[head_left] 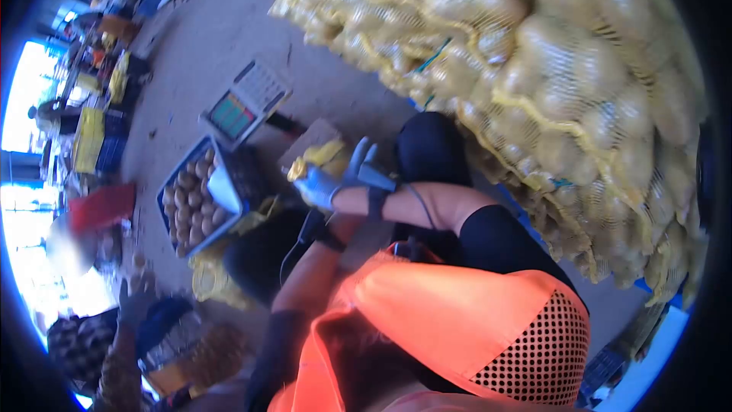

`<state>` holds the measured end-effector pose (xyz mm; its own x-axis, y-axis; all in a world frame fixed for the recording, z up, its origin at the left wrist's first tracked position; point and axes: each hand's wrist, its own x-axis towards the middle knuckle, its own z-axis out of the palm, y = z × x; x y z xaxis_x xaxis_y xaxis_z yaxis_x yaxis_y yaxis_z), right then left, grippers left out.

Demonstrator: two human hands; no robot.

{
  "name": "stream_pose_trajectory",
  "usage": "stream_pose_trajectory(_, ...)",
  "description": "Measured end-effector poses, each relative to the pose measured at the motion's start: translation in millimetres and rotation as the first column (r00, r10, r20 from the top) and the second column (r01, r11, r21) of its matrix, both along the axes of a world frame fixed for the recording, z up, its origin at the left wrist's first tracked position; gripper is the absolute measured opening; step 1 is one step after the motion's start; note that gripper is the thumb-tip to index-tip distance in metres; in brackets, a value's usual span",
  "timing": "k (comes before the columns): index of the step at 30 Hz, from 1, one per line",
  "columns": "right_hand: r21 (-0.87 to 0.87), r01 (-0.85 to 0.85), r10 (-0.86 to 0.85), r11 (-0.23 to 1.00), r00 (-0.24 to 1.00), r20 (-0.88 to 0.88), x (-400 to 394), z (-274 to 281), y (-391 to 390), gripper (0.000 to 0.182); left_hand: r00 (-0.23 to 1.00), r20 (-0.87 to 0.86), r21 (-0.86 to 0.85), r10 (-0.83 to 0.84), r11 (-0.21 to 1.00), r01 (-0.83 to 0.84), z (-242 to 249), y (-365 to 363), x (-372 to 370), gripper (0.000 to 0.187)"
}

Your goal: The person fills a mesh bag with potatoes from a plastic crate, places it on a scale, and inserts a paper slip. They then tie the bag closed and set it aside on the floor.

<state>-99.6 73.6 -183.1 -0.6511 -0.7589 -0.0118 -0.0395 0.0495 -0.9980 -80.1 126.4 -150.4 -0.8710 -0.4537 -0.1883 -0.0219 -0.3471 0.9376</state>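
Note:
My right hand [316, 186], in a pale blue glove, is closed on a bunched piece of yellow netting [296, 171]. My bare right forearm reaches in from the right and crosses over my left arm. Just beyond the forearm, fingers of my gloved left hand [361, 162] point up and stand apart; its palm is mostly hidden. More yellow net [328, 154] lies beside the hands, over a brownish block. To the left, a blue crate [169, 217] holds several round brown potato-like items [192, 202].
A scale with a keypad and display [245, 103] stands beyond the crate. Filled yellow net sacks [549, 84] are piled high at the right. Another person's gloved hand [137, 299] shows at the lower left. Crates [89, 140] and a red object [101, 207] are farther left.

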Motion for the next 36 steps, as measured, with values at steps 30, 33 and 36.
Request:
stream_pose_trajectory(30, -0.293, -0.016, 0.291, 0.956, 0.166, 0.942, -58.4, 42.8, 33.1, 0.040, 0.934, 0.122, -0.853, 0.337, 0.517, -0.075, 39.3, -51.7, 50.8, 0.008)
stream_pose_trajectory(33, -0.307, -0.299, 0.402, 0.904, 0.341, 0.850, -62.3, 47.6, 31.9, 0.055, 0.962, -0.047, -0.970, 0.268, 0.217, -0.108, 55.0, -65.5, 39.0, 0.010)
stream_pose_trajectory(36, 0.042, -0.329, 0.281, 0.944, 0.862, 0.423, -53.7, 54.4, 40.6, 0.069, 0.949, -0.126, -0.973, 0.289, 0.153, -0.176, 50.4, -98.0, 16.0, 0.013)
